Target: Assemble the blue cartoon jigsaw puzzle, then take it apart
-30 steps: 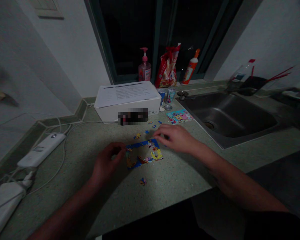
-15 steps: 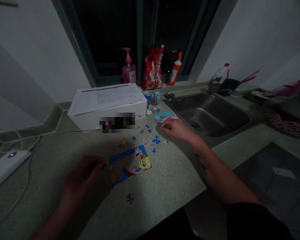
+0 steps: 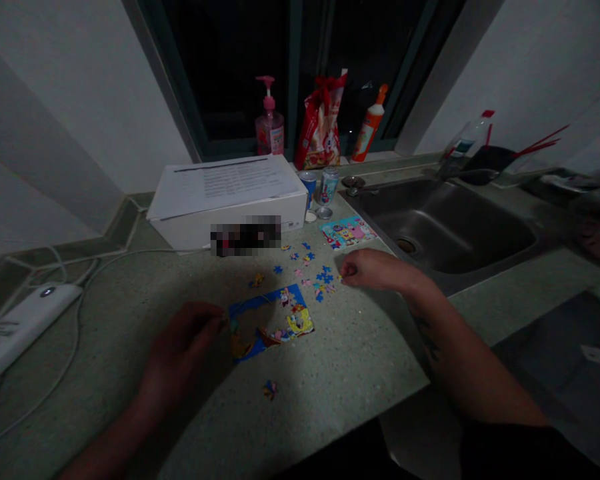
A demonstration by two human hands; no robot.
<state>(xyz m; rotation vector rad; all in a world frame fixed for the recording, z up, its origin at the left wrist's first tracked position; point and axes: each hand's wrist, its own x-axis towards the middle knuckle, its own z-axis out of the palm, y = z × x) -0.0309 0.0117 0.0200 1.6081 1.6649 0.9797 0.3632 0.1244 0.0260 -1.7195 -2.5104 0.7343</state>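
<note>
Half-built puzzle (image 3: 279, 335) sits on the surface (image 3: 360, 353) between the hands, long side running left-right, right end a bit farther. Left hand (image 3: 185, 340)'s nearer, right by its left edge; right hand (image 3: 373, 270)'s beside loose pieces (image 3: 324, 275). Can't tell if either's pinching anything.

Visibility limits noted.
Dark object (image 3: 245, 237) before the white box (image 3: 190, 231): pixelated, unidentifiable. Printing on the paper (image 3: 230, 180): too small to read. Power strip (image 3: 30, 320): cut by the left edge. Whether left hand (image 3: 180, 347) or right hand (image 3: 373, 269) grips anything: not discernible.
</note>
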